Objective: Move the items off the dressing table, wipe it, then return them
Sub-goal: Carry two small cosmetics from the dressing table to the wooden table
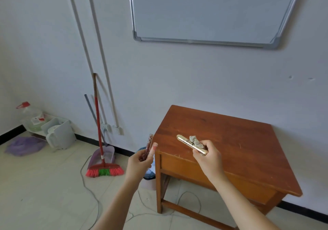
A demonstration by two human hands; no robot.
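Note:
The brown wooden dressing table (230, 137) stands against the wall at the right, with nothing lying on its top. My right hand (208, 156) hovers over the table's front left part. It grips a slim gold tube (188, 143) together with a small grey scrunchie (196, 141). My left hand (140, 162) is just left of the table's front corner, above the floor. It holds a thin dark red tube (148, 145) that points upward.
A red broom (99, 141) and a purple dustpan (106, 154) lean on the wall to the left. A waste bin (147, 176) stands beside the table leg. Cables (92, 192) trail across the tiled floor. Plastic containers (56, 132) fill the left corner. A whiteboard (209, 11) hangs above.

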